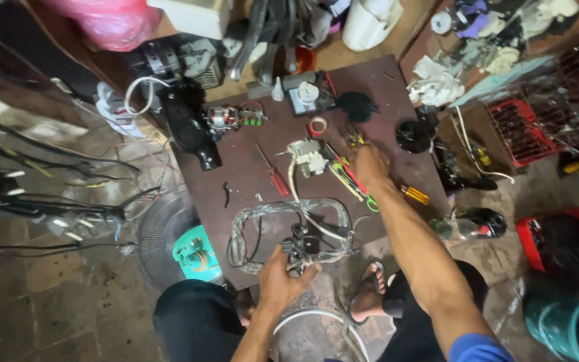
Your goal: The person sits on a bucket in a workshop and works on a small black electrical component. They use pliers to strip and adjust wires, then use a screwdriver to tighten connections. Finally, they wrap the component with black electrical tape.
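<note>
Dark board (249,171): left hand (281,278) clamped on black plug (299,247), right hand (368,164) gripping upright-pointing tools (346,175).

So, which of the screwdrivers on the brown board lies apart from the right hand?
The red-handled screwdriver, alone left of the white part; the yellow-handled screwdriver lies beside the right hand's wrist.

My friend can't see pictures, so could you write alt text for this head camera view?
Seen from above, a seated person's left hand grips a small black wired part while the right hand reaches among coloured hand tools on a dark brown board. A red-handled screwdriver and small electric motor lie nearby.
</note>
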